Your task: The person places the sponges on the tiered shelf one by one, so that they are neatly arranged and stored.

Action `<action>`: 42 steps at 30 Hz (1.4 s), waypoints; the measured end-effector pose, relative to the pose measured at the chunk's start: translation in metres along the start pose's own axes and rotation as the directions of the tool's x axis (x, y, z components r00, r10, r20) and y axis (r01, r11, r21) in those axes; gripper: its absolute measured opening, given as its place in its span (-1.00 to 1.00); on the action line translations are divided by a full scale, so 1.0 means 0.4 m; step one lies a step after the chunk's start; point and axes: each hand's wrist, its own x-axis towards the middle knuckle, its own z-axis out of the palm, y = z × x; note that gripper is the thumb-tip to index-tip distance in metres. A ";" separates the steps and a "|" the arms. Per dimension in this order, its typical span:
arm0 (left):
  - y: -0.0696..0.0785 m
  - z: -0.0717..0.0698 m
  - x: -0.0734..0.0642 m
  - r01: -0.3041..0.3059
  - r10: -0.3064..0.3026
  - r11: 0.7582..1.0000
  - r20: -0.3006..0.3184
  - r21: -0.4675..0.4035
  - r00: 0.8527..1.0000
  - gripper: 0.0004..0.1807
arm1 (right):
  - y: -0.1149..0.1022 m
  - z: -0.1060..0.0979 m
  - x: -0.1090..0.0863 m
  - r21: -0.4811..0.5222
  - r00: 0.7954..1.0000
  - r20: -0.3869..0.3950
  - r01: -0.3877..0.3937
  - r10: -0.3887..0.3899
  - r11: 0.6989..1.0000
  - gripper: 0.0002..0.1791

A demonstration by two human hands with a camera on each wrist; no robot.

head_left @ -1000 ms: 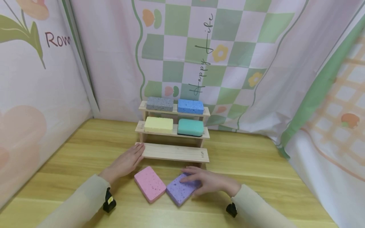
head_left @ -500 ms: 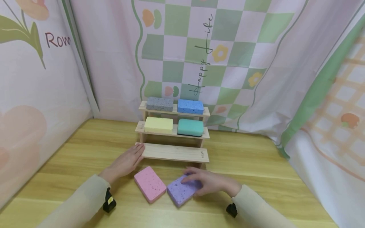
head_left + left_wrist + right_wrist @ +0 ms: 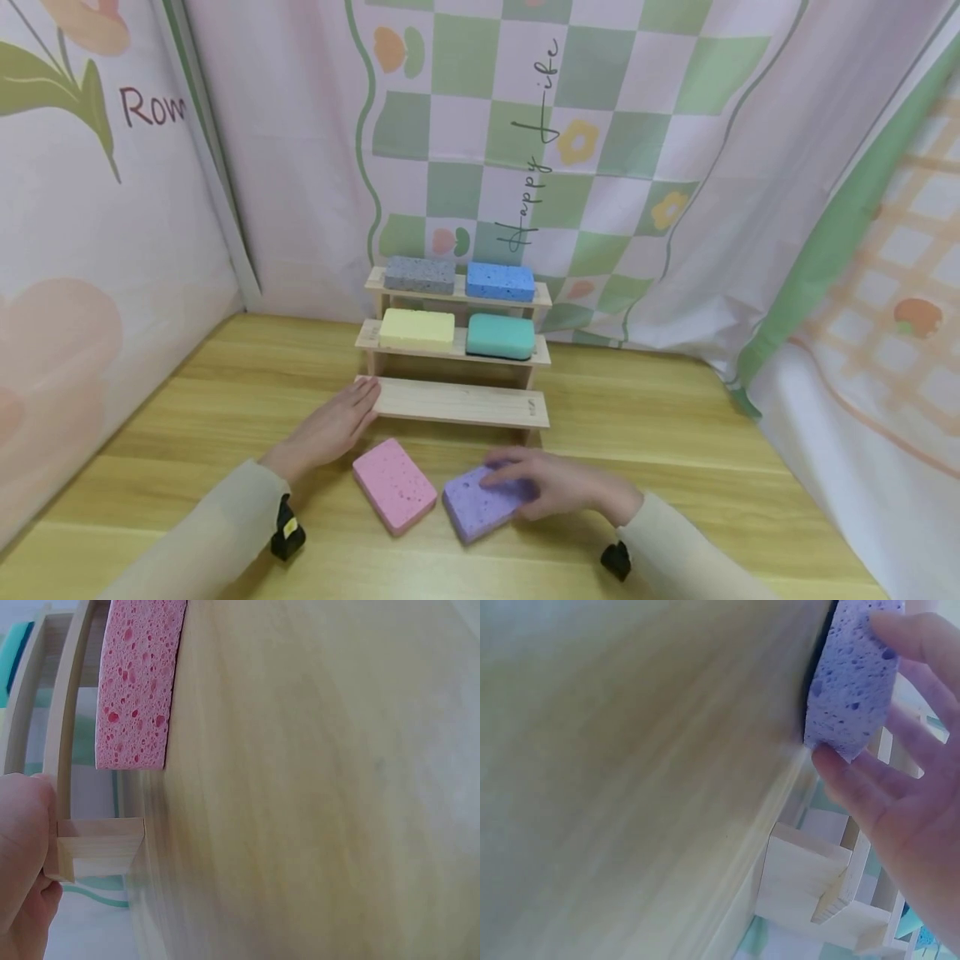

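In the head view a purple sponge [image 3: 480,502] lies on the table in front of a three-tier wooden rack [image 3: 457,403]. My right hand [image 3: 558,483] holds it, thumb at its near right end and fingers over its top and far side. In the right wrist view, the thumb touches the end of the purple sponge [image 3: 851,686]. A pink sponge [image 3: 395,487] lies flat to the left, apart from the purple one. My left hand [image 3: 330,427] grips the left end of the rack's lowest board, also seen in the left wrist view [image 3: 64,750].
Grey [image 3: 420,275] and blue [image 3: 500,282] sponges sit on the top tier. The middle tier bears a yellow sponge [image 3: 417,329] and a teal sponge [image 3: 500,336]. Behind the wooden table [image 3: 660,433] hangs a patterned curtain [image 3: 465,133], with fabric along both sides.
My right hand has moved slightly right and turned the purple sponge a little, widening its gap from the pink one. The left hand stays at the rack.
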 end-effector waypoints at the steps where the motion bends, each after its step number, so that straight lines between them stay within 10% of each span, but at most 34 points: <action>1: 0.000 0.000 0.000 0.000 0.000 1.000 -0.001 0.000 1.000 -0.48 | 0.000 0.000 -0.002 0.004 1.000 -0.009 0.012 -0.012 1.000 -0.39; 15: 0.000 0.000 0.001 -0.009 0.009 1.000 -0.009 0.002 1.000 -0.48 | -0.005 -0.026 -0.025 -0.036 0.978 -0.189 0.086 -0.091 0.996 -0.52; 42: 0.000 0.000 0.003 0.007 -0.007 1.000 0.012 0.009 1.000 -0.48 | -0.044 -0.086 0.035 -0.213 0.947 -0.296 0.062 -0.125 0.975 -0.57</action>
